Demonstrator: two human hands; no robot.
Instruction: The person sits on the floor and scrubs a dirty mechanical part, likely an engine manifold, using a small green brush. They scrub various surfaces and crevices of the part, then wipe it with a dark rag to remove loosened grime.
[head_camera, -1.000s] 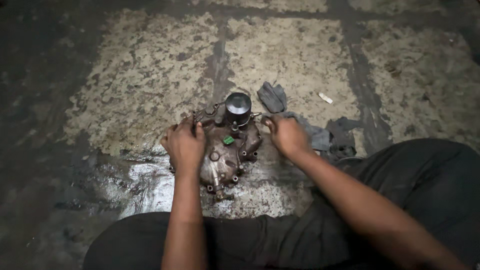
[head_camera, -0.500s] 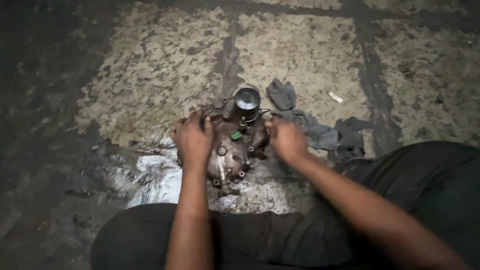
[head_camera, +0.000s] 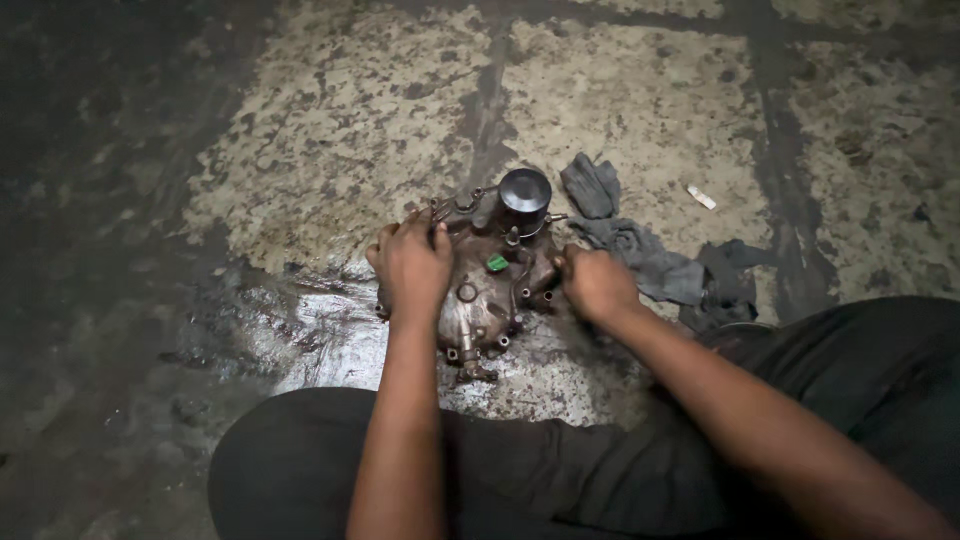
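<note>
While the person sits on the floor (head_camera: 330, 110) with dark-trousered legs folded below, a greasy metal engine cover (head_camera: 480, 295) lies flat on the stained concrete between both hands. The left hand (head_camera: 412, 262) lies on the cover's left edge, fingers (head_camera: 385, 240) curled over the rim and clamped on it. The right hand (head_camera: 597, 283) presses against the cover's right edge, fingers closed into a fist; whether they grip a part of the cover cannot be told. A dark round cylinder (head_camera: 524, 197) stands upright at the far end of the cover, and a small green tab (head_camera: 497, 263) shows near its middle.

Ahead and to the left, the floor spreads wide and bare apart from stains, giving free room on those sides. A wet, shiny patch (head_camera: 320, 335) spreads just left of the cover and under its near end. On the right, a grey rag (head_camera: 640, 255) lies crumpled just beside the right hand, crowding that side. A small white scrap (head_camera: 702, 197) rests farther off, beyond the rag. The person's legs close off the near edge.
</note>
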